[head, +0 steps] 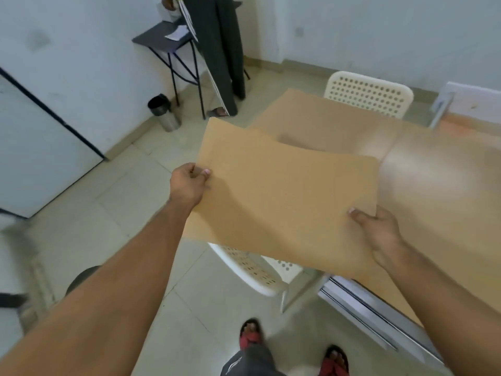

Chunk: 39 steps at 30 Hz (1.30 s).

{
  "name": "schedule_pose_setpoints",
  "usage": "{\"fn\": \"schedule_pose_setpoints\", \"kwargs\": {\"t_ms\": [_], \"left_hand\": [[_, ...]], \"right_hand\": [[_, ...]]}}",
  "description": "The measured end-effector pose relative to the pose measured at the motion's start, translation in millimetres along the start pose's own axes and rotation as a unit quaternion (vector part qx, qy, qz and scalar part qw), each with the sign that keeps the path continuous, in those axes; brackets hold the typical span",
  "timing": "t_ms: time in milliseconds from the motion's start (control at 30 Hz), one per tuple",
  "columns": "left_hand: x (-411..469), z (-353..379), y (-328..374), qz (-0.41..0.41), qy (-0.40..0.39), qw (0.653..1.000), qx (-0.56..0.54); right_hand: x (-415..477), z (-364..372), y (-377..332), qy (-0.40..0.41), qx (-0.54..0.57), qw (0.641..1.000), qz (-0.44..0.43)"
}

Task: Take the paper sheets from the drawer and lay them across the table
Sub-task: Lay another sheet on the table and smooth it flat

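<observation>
Left hand (189,183) pinches the sheet (284,202) at its left edge; right hand (379,229) grips its right corner. The sheet hangs across the table's (447,185) near-left edge, above a chair (254,270). A second sheet (325,120) lies flat at the table's far-left corner. Tiled floor (122,213) lies left of the table.

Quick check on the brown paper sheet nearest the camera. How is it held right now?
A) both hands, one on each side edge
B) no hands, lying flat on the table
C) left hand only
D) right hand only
A: the left hand pinches the left edge of the brown paper sheet and the right hand has its grip on the right edge near the near corner, so the sheet is held up between them.
</observation>
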<state>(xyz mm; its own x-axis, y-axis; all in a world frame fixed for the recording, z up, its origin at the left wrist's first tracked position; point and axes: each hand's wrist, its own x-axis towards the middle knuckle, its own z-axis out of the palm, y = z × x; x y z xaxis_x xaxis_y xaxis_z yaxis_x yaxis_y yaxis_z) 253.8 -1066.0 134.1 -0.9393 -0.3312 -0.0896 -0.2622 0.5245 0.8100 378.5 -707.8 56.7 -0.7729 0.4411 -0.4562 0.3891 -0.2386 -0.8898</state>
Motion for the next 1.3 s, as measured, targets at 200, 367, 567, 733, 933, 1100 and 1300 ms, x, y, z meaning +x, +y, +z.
{"fn": "schedule_pose_setpoints", "kwargs": {"t_ms": [200,367,567,733,933,1100,1300], "left_hand": [[55.1,-63.8,-58.5,-0.03,0.02,0.999,-0.021],[126.7,-88.9,-97.7,-0.034,-0.031,0.999,-0.029],[183.3,-70.9,-97.5,-0.014,-0.128,0.991,-0.024],[214.8,-23.8,-69.5,-0.003,-0.206,0.979,0.002],[249.8,41.7,-54.7,-0.016,-0.233,0.972,0.035],[272.3,92.1,-49.2,-0.04,-0.244,0.967,0.054],[305.1,134.8,-55.8,-0.056,-0.246,0.962,0.103]], "right_hand": [[-6.8,103.7,7.4,0.011,-0.043,0.999,-0.03],[-8.1,181.0,16.8,0.073,-0.073,0.994,-0.025],[-25.5,210.1,9.5,0.167,-0.072,0.983,-0.011],[-15.8,198.4,8.8,0.25,-0.091,0.964,0.004],[27.5,193.7,19.5,0.31,-0.068,0.947,0.043],[73.4,189.2,29.9,0.318,-0.069,0.942,0.083],[109.9,186.4,36.9,0.342,-0.097,0.925,0.132]]}}
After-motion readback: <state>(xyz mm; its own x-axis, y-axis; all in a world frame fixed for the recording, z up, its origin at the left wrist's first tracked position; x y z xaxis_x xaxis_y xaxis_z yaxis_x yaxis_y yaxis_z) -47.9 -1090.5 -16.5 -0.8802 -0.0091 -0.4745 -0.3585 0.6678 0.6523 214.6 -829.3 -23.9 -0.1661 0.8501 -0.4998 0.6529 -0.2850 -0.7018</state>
